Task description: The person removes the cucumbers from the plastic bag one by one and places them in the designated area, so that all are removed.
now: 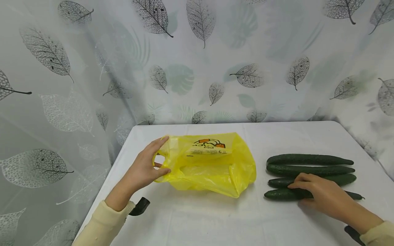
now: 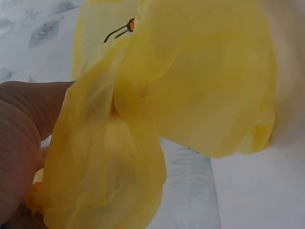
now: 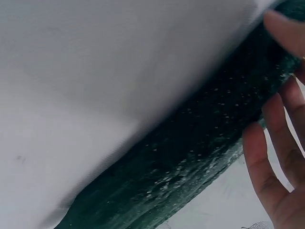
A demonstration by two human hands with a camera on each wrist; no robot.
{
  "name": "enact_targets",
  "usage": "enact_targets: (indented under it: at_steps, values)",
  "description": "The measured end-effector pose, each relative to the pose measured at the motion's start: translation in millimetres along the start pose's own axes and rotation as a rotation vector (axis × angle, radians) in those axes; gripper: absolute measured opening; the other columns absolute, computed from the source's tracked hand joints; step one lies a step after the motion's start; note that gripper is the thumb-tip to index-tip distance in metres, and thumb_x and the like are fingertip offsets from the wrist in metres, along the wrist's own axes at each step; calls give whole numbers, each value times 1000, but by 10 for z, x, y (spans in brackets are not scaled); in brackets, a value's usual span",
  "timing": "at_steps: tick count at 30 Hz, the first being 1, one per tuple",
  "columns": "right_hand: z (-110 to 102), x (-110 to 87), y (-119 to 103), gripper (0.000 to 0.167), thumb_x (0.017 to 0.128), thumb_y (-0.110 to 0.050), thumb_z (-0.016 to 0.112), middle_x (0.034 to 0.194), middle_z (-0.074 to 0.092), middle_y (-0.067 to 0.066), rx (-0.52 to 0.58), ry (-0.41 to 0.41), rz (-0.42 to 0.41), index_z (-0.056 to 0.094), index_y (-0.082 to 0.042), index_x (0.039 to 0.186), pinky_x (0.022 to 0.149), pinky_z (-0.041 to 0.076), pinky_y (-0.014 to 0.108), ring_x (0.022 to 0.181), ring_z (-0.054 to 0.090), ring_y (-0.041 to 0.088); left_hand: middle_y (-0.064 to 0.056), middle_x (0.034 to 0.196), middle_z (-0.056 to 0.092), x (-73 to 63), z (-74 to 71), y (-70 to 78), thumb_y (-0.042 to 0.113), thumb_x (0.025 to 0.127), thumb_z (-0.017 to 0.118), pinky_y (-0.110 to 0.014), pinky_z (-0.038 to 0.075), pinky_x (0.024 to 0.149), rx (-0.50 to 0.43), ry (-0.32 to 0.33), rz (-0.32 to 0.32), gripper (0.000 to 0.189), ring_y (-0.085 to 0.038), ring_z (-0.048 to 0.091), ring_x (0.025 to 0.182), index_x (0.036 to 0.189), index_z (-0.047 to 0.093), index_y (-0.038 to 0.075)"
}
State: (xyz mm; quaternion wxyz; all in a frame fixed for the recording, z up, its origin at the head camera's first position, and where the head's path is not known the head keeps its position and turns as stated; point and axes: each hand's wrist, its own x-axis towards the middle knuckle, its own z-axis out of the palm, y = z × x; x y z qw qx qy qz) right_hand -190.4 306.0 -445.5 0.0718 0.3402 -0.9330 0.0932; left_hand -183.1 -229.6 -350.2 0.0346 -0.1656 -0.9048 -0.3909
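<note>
My left hand (image 1: pixel 147 165) holds a yellow plastic bag (image 1: pixel 212 174) at its left end, fingers on the upper edge and thumb on the lower one, so the mouth gapes toward the hand. The left wrist view shows a loose fold of the bag (image 2: pixel 105 157) hanging beside the hand. On the right lie several dark green cucumbers (image 1: pixel 311 159), side by side. Over the nearest cucumber (image 1: pixel 283 194) is my right hand (image 1: pixel 323 196). In the right wrist view its thumb and fingers lie along opposite sides of a cucumber (image 3: pixel 181 148).
A white cloth covers the table (image 1: pixel 203 222). Leaf-printed curtains (image 1: pixel 197 68) hang behind it and at both sides. A black strap end (image 1: pixel 140 206) sticks out by the left sleeve, and another dark piece (image 1: pixel 354 235) shows by the right sleeve.
</note>
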Motion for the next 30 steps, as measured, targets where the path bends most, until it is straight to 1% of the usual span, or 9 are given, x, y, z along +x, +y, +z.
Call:
enact_targets:
  at_steps: [4,8,11,12,18,20,23,25,30]
  values:
    - [-65,40,-54,46,72,-49,88,106,56,-17,75,-82,95,76,-30,112,59,51,26,82,55,-2,-9,161,31,7,1,-10,-7,74,87,-26,60,77,15,25,44,102,-32,52,125,159,35,15]
    - [-136,108,-96,45,80,-60,78,107,55,-18,109,-86,154,75,-30,113,62,50,28,83,53,0,-7,160,34,21,-1,-15,-2,76,88,-31,61,78,53,74,80,98,-29,44,136,158,37,17]
    - [-187,174,-120,45,81,-61,77,108,57,-17,112,-62,161,75,-29,113,63,51,31,86,57,4,-6,159,36,30,-8,-16,4,78,88,-36,61,80,92,117,91,95,-28,43,137,157,38,19]
    - [-204,199,-129,45,81,-61,77,108,57,-17,116,-55,160,75,-29,113,63,51,31,87,58,5,-6,158,37,33,-10,-15,7,78,88,-40,60,86,108,135,94,93,-28,42,137,156,39,19]
    - [-297,343,-196,44,83,-54,79,110,60,-10,128,-11,166,76,-23,116,63,51,33,84,59,9,-6,157,37,61,-20,12,23,82,87,-52,51,100,100,230,64,85,-32,57,123,155,43,19]
    - [-332,394,-213,46,85,-52,79,111,62,-7,128,0,172,75,-21,119,67,53,37,86,60,12,-5,158,35,78,-29,35,28,84,86,-51,54,96,84,255,48,85,-31,60,120,156,41,22]
    - [-390,489,-236,53,86,-56,76,114,63,-3,155,1,202,73,-19,124,73,56,45,94,63,20,-4,159,35,110,-47,84,36,86,83,-50,54,97,99,304,45,84,-29,60,120,157,40,25]
    - [-436,568,-253,58,87,-58,74,116,63,1,187,6,223,71,-16,127,78,56,51,100,64,25,-3,158,36,137,-55,125,38,87,81,-50,54,97,124,336,53,82,-28,60,121,157,40,25]
    - [-560,773,-312,62,89,-54,73,117,64,5,230,58,257,65,-12,134,81,54,54,106,62,30,-5,158,37,214,-42,234,41,89,78,-50,55,93,220,413,84,79,-28,58,122,156,41,21]
